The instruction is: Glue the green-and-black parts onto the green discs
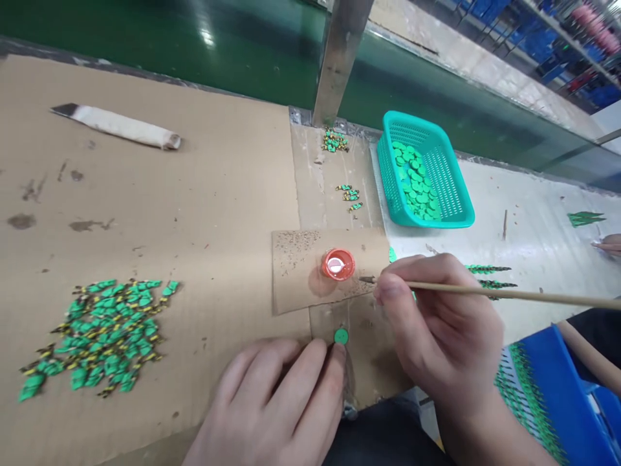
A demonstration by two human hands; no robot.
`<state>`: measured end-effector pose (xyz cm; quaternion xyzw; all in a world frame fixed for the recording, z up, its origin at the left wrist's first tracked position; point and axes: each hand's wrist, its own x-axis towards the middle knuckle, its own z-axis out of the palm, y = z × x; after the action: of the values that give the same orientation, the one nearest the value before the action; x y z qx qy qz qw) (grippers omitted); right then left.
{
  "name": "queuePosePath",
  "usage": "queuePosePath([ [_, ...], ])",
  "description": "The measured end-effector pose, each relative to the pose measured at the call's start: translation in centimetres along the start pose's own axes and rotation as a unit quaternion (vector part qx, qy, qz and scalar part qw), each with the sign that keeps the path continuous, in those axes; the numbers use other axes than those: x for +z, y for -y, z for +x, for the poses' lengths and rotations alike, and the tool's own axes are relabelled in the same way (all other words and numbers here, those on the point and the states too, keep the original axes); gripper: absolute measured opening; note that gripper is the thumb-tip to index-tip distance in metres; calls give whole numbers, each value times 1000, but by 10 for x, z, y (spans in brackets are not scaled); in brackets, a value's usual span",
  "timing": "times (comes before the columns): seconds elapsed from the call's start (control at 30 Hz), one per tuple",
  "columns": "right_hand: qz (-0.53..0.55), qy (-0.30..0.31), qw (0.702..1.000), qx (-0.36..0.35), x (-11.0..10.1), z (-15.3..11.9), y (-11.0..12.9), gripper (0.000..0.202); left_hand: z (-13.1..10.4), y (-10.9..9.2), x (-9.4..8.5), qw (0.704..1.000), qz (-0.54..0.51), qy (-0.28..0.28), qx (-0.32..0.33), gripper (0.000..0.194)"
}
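Note:
My right hand [436,317] pinches a thin wooden paintbrush [485,291], whose dark tip points left over a piece of cardboard [291,285]. Just left of that tip stands a small red cup [338,265] with shiny liquid in it. Below the cardboard piece, a small round green disc [341,336] sits at the index fingertip of my left hand [286,395]. That hand is closed, its fingers curled close together at the disc's near edge; the thumb is hidden.
Green, yellow and black small pieces [107,330] lie heaped at left, with smaller groups [334,140] behind the cup. A turquoise basket [458,194] contains green discs. A white, dark-tipped stick [121,126] lies at back left. Another person's hand [609,244] shows at right, above a blue bin [543,362].

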<state>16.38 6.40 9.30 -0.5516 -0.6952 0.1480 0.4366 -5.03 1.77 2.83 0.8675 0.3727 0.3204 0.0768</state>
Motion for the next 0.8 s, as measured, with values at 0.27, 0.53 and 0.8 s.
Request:
queuePosePath([
  [0.27,-112,48,992,-40,16,25,-7,24,-4,3,-2,1000,11,-3,18,22],
  [0.53,-61,21,997,-46,12,16,-5,20,-3,3,-2,1000,22,1,11,22],
  [0.8,-25,33,999,-27,6,-21,-14,19,-4,0,-2,1000,13,6,-1,24],
])
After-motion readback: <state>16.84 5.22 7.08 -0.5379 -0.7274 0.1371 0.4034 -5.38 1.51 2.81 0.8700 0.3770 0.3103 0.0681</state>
